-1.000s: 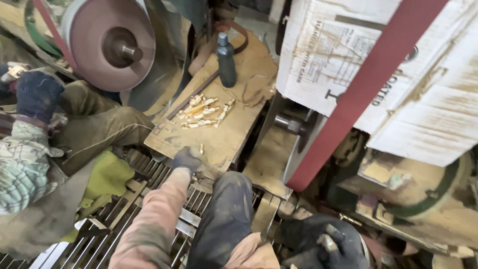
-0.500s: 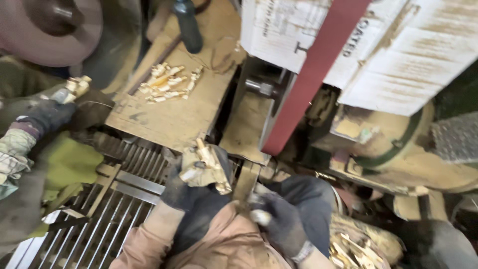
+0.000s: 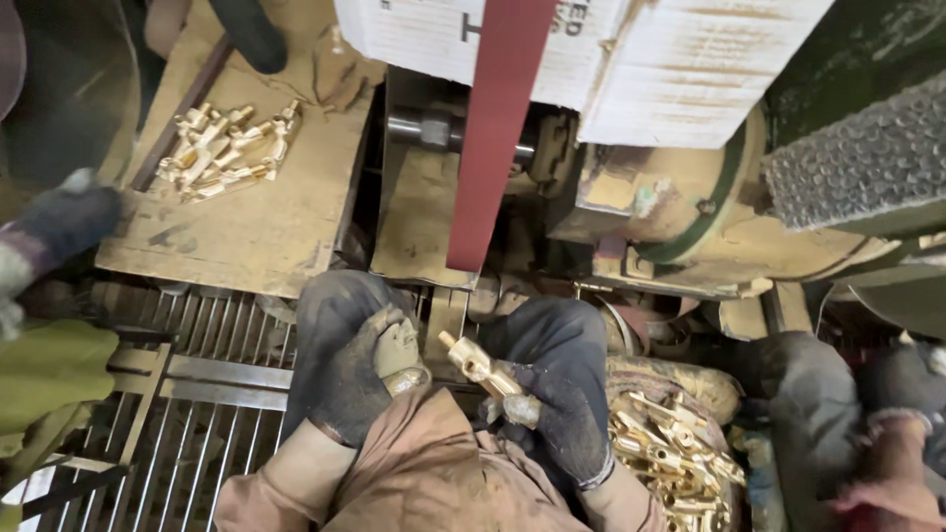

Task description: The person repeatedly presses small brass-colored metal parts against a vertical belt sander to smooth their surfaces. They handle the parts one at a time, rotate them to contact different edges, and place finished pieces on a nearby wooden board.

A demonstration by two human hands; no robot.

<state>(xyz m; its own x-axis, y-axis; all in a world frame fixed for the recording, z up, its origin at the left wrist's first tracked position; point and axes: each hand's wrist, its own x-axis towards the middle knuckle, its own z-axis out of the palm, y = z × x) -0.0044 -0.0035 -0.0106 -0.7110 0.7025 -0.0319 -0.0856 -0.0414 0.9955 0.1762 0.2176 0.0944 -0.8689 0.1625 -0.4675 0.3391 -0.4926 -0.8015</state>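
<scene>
Head view: right hand (image 3: 562, 414) fingers clamped on brass fitting (image 3: 485, 371), rigid, dense, slick—grip its body; left hand (image 3: 360, 369) curled on something, unclear.

Both hands wear dark grey, grimy gloves — the left hand (image 3: 367, 369) and the right hand (image 3: 562, 414), which holds a shiny gold-yellow brass fitting (image 3: 490, 376). The sanding belt (image 3: 498, 128) is deep red against a white, stained carton (image 3: 690, 59). The wooden board (image 3: 261, 212) is dusty tan — its pile of fittings (image 3: 225, 148) pale gold.
</scene>
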